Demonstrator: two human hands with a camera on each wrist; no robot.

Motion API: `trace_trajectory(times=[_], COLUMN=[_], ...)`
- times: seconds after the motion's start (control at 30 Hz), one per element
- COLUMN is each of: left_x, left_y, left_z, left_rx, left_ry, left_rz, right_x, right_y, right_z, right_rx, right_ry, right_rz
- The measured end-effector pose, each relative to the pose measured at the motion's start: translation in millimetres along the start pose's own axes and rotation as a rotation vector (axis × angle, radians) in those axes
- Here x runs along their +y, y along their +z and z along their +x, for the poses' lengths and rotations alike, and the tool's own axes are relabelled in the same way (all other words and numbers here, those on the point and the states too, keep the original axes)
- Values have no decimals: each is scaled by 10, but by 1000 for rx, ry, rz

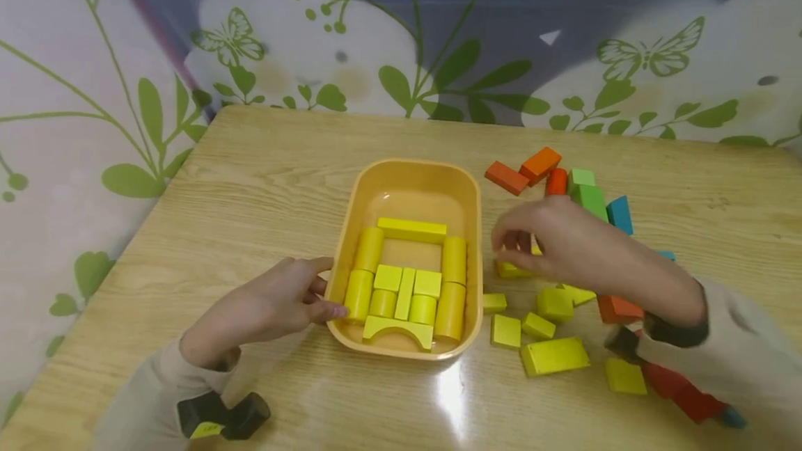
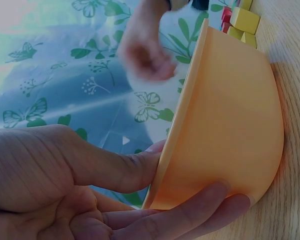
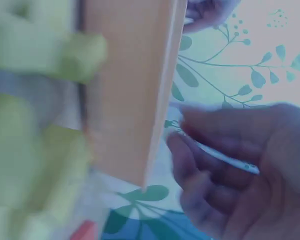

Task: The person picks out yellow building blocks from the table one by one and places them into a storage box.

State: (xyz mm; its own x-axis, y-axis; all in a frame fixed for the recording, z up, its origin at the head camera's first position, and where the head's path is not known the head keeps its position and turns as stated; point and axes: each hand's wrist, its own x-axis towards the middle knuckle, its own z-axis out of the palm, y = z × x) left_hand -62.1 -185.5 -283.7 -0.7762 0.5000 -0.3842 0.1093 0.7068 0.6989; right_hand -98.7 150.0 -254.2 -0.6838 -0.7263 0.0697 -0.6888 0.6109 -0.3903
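In the head view, I see the tub [image 1: 420, 192] standing on the tabletop [image 1: 269, 186], its long axis running from the near edge toward the far edge. The left hand [image 1: 276, 301] grips its near left side. The right hand [image 1: 548, 235] is off the other long side, over the yellow block [image 1: 512, 271] just beside the tub; I cannot tell whether they touch. The loose yellow blocks [image 1: 555, 356] lie between the tub and the tabletop's right edge, so the right hand is the nearer one and the tub stands between them and the left. Inside, the yellow arch [image 1: 397, 323] lies toward the near end, the long bar [image 1: 411, 230] crosswise farther back.

In the left wrist view, I have the left thumb at the rim and fingers along the outer wall, with the right hand blurred beyond, apart from the tub.

In the right wrist view, I find the right fingers loosely bent, nothing visible between them, clear of the tub's wall.
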Motion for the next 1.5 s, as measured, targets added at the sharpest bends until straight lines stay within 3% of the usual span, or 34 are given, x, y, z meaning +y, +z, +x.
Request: trace_trajectory(times=[0.07,0.13,0.27,0.33,0.47,0.57,0.63,0.73,0.83,0.87,0.97,1.07,1.2,1.5], left_x=[-3,-5,2,0,0,-2,-5,-6,-4,-8,-17,-15,15,39], left_y=[2,2,0,-6,-16,-16,-17,-25,-39,-37,-21,1,0,-16], left_z=[-6,-11,-14,-14,-17,-19,-19,-24,-33,-35,-37,-30,-14,-1], left_rx=[7,9,4,2,-4,-4,-4,-2,0,-2,-3,-5,-2,-1], left_ry=[5,1,-7,-15,-32,-36,-33,-23,-16,-19,-24,-13,-9,-52], left_rz=[-3,-12,-21,-16,-10,-9,-3,-3,-21,-25,-36,-35,-15,40], right_x=[15,27,15,-18,-75,-96,-122,-190,-323,-364,-452,-441,-404,-337], right_y=[38,115,314,401,526,512,396,145,-33,-39,53,239,394,462], right_z=[-249,-466,-772,-858,-931,-932,-898,-739,-355,-188,286,590,736,775], right_rx=[-97,-202,-260,-267,-290,-306,-290,-133,20,38,-2,-62,-84,-68], right_ry=[12,82,236,305,360,336,314,200,77,59,85,128,140,117], right_rz=[16,8,-148,-208,-247,-246,-223,-168,-112,-92,-68,-89,-106,-46])
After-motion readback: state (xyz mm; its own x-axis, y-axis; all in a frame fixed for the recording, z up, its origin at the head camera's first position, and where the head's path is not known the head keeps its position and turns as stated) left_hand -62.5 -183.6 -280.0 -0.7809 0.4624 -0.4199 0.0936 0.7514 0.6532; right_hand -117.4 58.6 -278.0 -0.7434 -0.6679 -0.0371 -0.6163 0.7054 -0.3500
